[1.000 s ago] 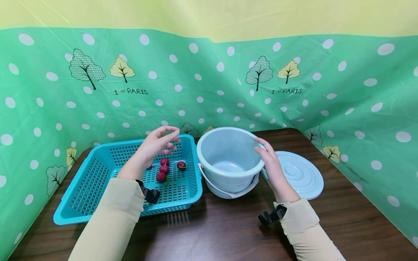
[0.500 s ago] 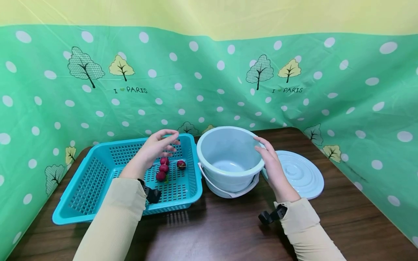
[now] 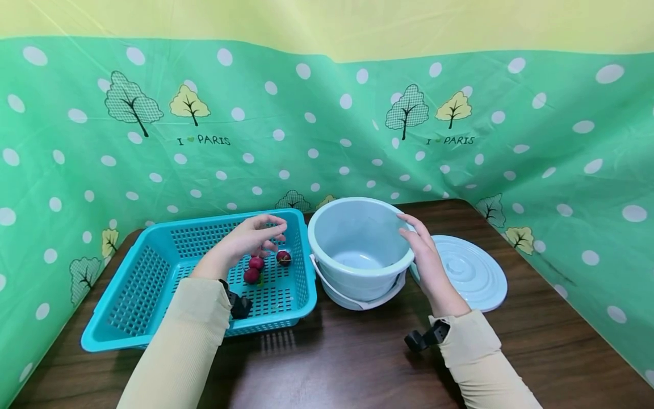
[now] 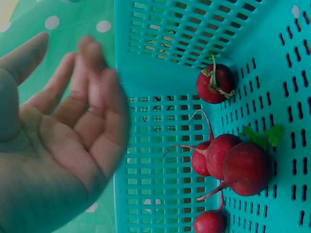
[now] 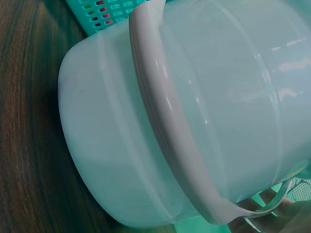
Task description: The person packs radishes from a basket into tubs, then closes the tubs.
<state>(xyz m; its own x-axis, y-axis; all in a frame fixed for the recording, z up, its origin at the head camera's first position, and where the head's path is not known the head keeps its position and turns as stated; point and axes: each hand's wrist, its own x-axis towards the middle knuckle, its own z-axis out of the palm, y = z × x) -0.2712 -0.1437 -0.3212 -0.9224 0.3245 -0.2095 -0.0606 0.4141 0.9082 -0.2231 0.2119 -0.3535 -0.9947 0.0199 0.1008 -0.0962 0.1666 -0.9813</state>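
Bucket [image 3: 352, 278] gripped mid-frame by right hand [image 3: 428, 255], left hand [image 3: 250, 237] empty, loosely curled.
Radishes [image 3: 251, 276] left of centre are best pinched singly tbh, bucket held steady.

1. Head cam: worn up high, facing forward and down over the table [image 3: 357, 363]. Widest and farthest back, so it gets the basket [image 3: 138, 301], bucket [image 3: 357, 282], lid [image 3: 470, 272] and cloth [image 3: 317, 113] behind.
2. Left wrist cam: close in by the left hand [image 4: 73, 131], pointed into the basket at the radishes [image 4: 245, 169]. Picture's sideways, basket floor on the right.
3. Right wrist cam: crazy close, bucket wall fills most of it. Sideways too, table down the left edge.
4. Overlap: head and left wrist share left hand, basket, radishes; head and right wrist share the bucket. Both wrist cams catch basket, the right one just a bit.
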